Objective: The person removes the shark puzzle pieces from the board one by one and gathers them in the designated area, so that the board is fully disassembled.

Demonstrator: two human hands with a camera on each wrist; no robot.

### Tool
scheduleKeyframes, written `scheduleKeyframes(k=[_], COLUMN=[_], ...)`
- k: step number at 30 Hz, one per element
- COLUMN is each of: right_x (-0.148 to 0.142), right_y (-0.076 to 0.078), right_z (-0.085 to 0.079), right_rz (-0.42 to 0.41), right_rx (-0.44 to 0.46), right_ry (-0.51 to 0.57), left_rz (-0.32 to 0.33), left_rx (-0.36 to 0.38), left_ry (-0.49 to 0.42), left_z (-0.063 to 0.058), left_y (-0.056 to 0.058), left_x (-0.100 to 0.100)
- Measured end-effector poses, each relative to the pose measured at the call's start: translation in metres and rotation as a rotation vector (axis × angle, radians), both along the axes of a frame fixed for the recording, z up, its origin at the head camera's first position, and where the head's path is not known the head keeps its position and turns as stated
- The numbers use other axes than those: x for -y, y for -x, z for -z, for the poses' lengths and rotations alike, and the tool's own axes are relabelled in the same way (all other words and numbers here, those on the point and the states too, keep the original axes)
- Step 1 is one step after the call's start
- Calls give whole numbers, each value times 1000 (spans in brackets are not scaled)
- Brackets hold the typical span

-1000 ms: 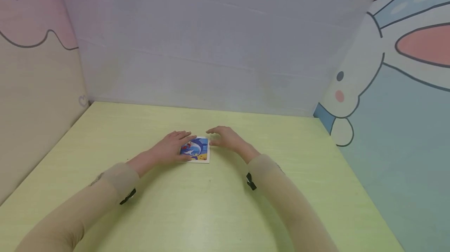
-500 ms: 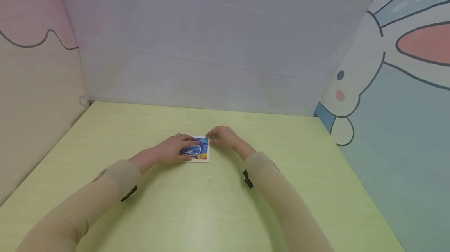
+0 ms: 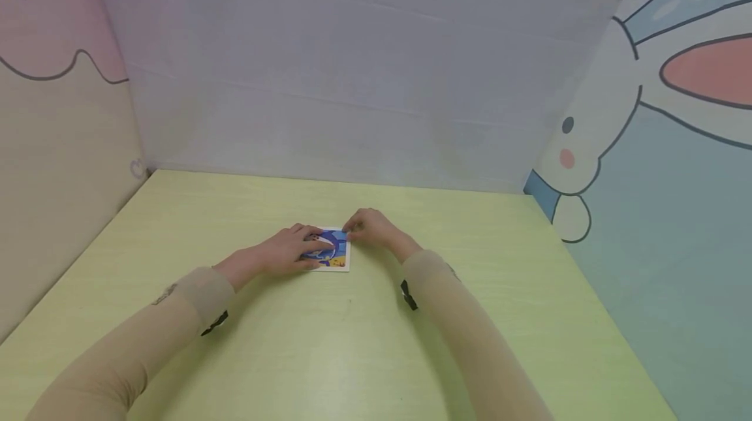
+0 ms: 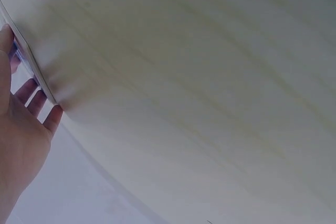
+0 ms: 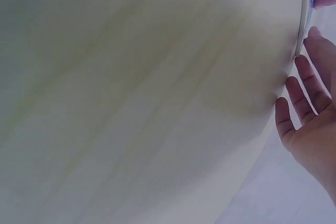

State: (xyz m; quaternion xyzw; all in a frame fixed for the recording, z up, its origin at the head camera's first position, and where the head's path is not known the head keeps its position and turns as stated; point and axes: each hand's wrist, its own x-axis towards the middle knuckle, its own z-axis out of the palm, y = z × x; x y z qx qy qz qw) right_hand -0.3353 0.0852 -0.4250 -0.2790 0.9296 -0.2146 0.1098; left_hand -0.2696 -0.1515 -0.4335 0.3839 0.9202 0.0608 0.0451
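A small square picture board with a white border and a blue dolphin scene lies flat on the pale yellow-green table. My left hand rests on its left part, fingers spread over the picture and the thumb near the bottom edge. The left wrist view shows this hand with its fingertips along the board's edge. At the upper right corner my right hand pinches the board between thumb and index finger. In the right wrist view the hand's other fingertips sit beside the edge. The left hand covers part of the picture.
The table stretches around the board on every side. A plain pale wall stands behind it, with a pink and cream wall at left and a rabbit mural at right.
My right hand has moved slightly left to the board's upper right corner, its thumb and index finger drawing together there. My left fingers have settled lower over the picture. The board stays in place.
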Motion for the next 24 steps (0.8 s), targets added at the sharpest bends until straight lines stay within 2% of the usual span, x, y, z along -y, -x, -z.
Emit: scheduleKeyframes(k=[5,9,13,24], right_x=[3,3,2,4], right_y=[1,4,8,16], right_z=[-1,1,4,5], right_rz=[49,55,42,12], right_rx=[86,139,156,195], right_ry=[56,89,90,74], left_rz=[9,9,5,29], left_rx=[4,24,41,6], left_ry=[-13,-23,-18,-29], left_z=[-2,-2,-2,-2], left_y=[0,1,3,5], left_x=[0,2,2,3])
